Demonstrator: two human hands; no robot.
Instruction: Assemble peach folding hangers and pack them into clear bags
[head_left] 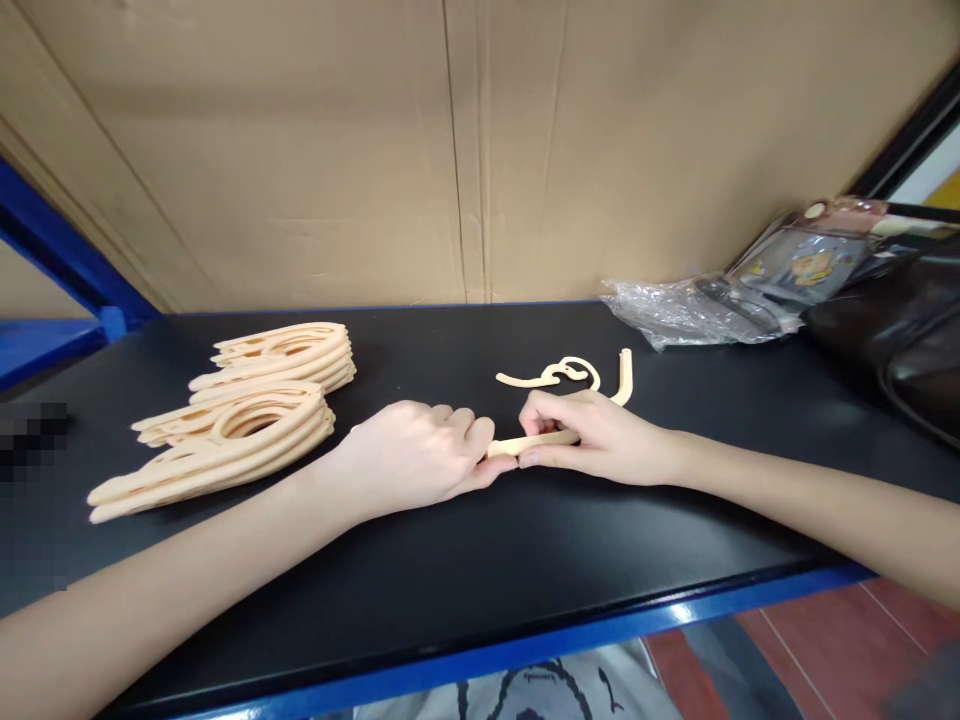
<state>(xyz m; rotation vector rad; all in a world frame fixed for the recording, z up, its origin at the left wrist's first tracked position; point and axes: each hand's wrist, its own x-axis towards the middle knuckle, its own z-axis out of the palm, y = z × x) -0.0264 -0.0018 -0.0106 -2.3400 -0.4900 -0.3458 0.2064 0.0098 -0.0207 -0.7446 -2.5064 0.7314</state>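
A cream plastic piece is held between my two hands above the black table. The fingers of my left hand are curled closed around its left end. My right hand pinches it farther right and hides part of it. Just behind my right hand, cream curved parts lie on the table, with a bent end rising at their right. Two stacks of cream hanger-shaped pieces sit at the left, a rear stack and a front stack.
The black table has a blue front edge. Cardboard stands behind it. Clear plastic packaging and a dark bag lie at the right rear. A blue post rises at the left.
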